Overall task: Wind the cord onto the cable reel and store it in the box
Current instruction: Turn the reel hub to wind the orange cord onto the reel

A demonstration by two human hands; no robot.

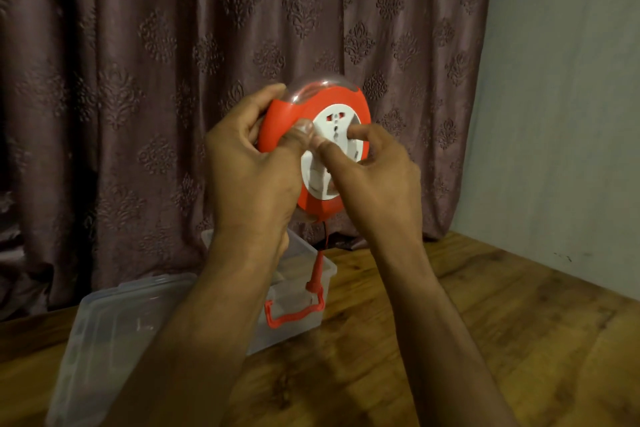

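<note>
Wooden table (485, 340) against a curtain. Cable reel (287, 114) held up in the air: left hand (249, 166) grips its orange rim, right hand (374, 170) fingers curled on the white hub. Short cord (320, 253) hangs below the hands, so winding looks nearly done. Open box (298, 291) beneath; storing remains.

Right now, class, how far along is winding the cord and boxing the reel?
Mostly wound: only a short cord end with its red plug dangles below the round orange-and-white plastic cable reel. In hand: left hand grips the reel's rim, right hand fingers its white hub. Left: finish winding, place it in the clear plastic box, lid off.
</note>
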